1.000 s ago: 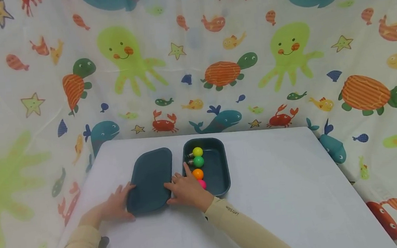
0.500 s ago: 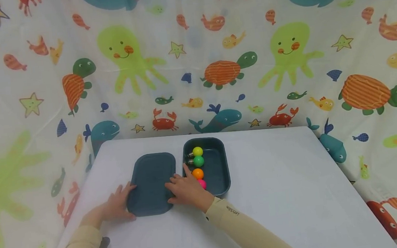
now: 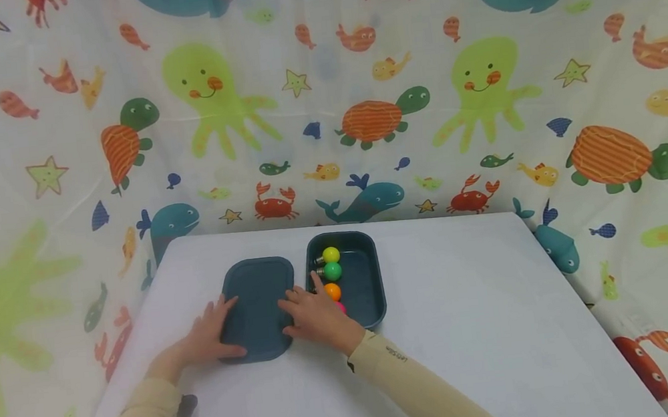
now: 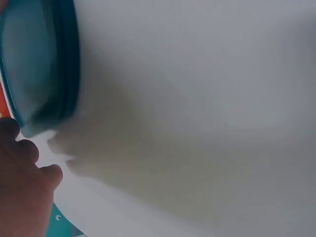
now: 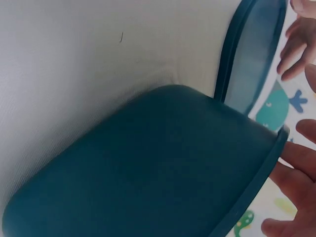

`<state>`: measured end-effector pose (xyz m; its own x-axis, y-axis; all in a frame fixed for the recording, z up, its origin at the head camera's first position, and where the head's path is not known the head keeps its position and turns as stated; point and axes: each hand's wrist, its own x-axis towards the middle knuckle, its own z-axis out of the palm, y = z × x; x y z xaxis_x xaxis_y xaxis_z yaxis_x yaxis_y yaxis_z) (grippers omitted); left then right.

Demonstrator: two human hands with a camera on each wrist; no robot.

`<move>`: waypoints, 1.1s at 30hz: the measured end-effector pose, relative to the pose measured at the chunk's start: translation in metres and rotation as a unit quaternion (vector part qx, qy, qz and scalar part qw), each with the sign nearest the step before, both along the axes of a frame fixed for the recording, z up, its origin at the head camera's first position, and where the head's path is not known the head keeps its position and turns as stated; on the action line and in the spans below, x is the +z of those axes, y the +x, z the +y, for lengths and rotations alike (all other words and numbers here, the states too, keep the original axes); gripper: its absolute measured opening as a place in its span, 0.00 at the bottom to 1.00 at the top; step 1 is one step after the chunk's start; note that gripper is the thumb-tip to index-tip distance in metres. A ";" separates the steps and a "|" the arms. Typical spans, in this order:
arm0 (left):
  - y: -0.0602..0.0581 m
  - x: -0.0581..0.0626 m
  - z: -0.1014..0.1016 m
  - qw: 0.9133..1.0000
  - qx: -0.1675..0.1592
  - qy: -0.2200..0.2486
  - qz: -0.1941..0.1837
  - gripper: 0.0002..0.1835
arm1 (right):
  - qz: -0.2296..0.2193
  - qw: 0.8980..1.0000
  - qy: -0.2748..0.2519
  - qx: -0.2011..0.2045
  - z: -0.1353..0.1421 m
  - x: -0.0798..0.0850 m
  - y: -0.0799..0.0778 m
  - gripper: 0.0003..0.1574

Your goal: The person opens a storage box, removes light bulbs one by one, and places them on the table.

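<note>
A dark teal lid (image 3: 259, 309) lies flat on the white table, left of a matching box (image 3: 365, 286). Toy light bulbs sit along the box's left side: a yellow bulb (image 3: 331, 255), a green bulb (image 3: 333, 271), an orange bulb (image 3: 332, 292) and a partly hidden pink bulb (image 3: 341, 307). My left hand (image 3: 207, 335) has its fingers spread over the lid's left edge. Between lid and box is my right hand (image 3: 323, 318), fingers extended, thumb side by the lid's right edge and index finger reaching over the box's left rim. In the right wrist view the box wall (image 5: 148, 163) fills the foreground.
The white tabletop (image 3: 451, 291) stretches to the right of the box. A curtain (image 3: 324, 102) printed with sea animals hangs behind the table and down both sides.
The lid, skewed a second ago, has straightened and settled flat beside the box. My left hand has shifted right, its fingers now over the lid. The right hand has hardly moved.
</note>
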<state>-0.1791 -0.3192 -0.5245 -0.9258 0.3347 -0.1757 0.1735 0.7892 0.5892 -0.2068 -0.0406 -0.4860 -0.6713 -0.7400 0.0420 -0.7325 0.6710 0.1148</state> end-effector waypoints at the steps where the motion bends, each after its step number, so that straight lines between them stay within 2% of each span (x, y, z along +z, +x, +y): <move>1: -0.001 0.000 0.003 1.000 -0.003 0.009 0.003 0.60 | 0.003 1.000 -0.003 -0.002 0.001 0.000 0.000 0.36; 6: -0.003 -0.006 0.020 0.999 -0.010 0.044 0.014 0.59 | 0.007 0.999 -0.034 -0.015 0.013 0.002 -0.002 0.36; 13: -0.007 -0.006 0.049 0.996 -0.007 0.066 0.054 0.59 | 0.037 0.997 -0.068 -0.028 0.032 0.003 -0.010 0.37; 22: -0.007 -0.003 0.078 0.995 -0.026 0.098 0.017 0.58 | -0.004 0.991 -0.111 -0.070 0.069 0.003 -0.017 0.37; 26: -0.007 -0.002 0.086 0.995 -0.023 0.095 0.005 0.58 | -0.032 0.988 -0.125 -0.090 0.084 0.004 -0.018 0.38; 33: -0.013 0.004 0.106 0.995 -0.017 0.090 -0.041 0.59 | -0.080 0.977 -0.143 -0.139 0.098 0.005 -0.024 0.40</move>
<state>-0.1926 -0.2133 -0.5209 -0.8983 0.3989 -0.1844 0.1446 0.6645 0.7332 -0.2308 0.0572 -0.4806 -0.8591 -0.5022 0.0983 -0.5112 0.8340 -0.2075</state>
